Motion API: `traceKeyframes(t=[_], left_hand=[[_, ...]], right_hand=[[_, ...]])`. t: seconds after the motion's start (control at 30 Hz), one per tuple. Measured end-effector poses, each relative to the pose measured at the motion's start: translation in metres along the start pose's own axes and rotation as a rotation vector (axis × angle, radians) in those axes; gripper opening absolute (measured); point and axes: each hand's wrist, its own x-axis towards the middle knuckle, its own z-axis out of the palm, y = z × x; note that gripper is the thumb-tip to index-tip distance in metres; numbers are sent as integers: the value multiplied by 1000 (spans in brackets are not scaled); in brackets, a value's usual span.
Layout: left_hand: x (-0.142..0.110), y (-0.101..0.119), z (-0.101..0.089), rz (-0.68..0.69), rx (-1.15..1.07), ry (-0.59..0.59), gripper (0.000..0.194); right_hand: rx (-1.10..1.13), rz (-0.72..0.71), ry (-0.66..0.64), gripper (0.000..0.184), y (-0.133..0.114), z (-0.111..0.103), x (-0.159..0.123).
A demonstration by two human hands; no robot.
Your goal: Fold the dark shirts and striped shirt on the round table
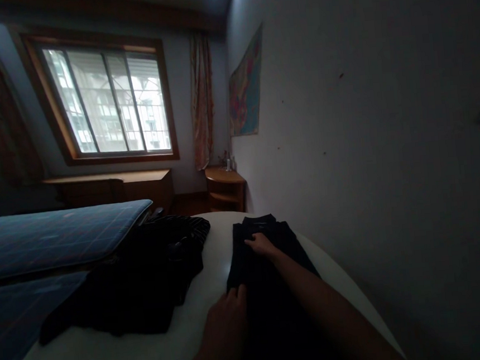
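A dark collared shirt [271, 295] lies lengthwise on the round white table [210, 294], its collar at the far end and its lower part lost in shadow near me. At the shirt's left edge, my left hand [229, 315] is closed with the fingers curled over the cloth. My right hand [263, 245] reaches across the shirt from the right and rests just below the collar, its thumb and fingers pinched at the fabric. Left of the shirt is a heap of black clothing [144, 283], apart from both hands.
Blue plaid mattresses [60, 235] stand against the table's left side. Close on the right runs a white wall [350, 193] with a map [249, 89]. Farther back are a small corner shelf [225, 175], a wooden desk [147, 177] and a window [106, 96].
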Motion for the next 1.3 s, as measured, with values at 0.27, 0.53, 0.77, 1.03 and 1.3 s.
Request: traceKeyframes(t=[0.27,0.53,0.77,1.03,1.3], left_hand=[[-11,1,-17,-48,140,-37,39],[-13,-8,-4,-17,108,-60,34],[-14,7,-20,95,-101,-5,31],[-17,11,-2,416,-162,-149,33],[-14,2,10,795,68,-61,19]], right_hand=[[23,-19,69,27,0,-3,5],[1,-36,62,25,-2,0,3],[-11,-7,97,32,-1,-9,7],[9,24,57,44,12,-15,-7],[91,-80,-70,56,22,-23,-37]])
